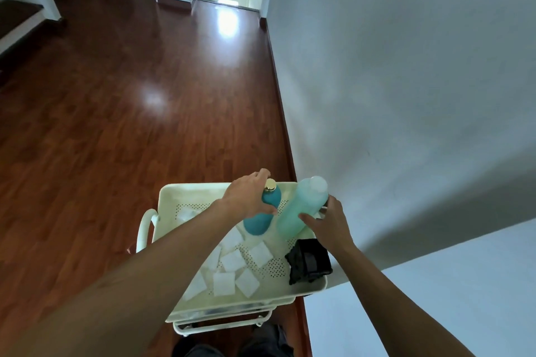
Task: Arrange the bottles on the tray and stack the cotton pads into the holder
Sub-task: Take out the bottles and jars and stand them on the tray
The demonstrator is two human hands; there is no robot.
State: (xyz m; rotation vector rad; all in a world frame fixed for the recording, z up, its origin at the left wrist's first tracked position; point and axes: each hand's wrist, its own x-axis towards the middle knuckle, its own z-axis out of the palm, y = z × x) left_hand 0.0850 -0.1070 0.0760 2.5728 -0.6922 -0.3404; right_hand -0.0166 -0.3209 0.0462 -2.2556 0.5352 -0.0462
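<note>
Risk: both bottles stand tilted and close together; a knock between them could tip one onto the loose pads (233,260) nearer the person. Left hand (249,200) grasps the teal bottle (261,217) near its neck. Right hand (327,222) grasps the green bottle (301,206) low, over the tray (171,194). Holder (309,259) lies just under the right wrist.

Doorway daylight glares off the glossy floor (121,101); soft focus, wide-angle bending at edges.
</note>
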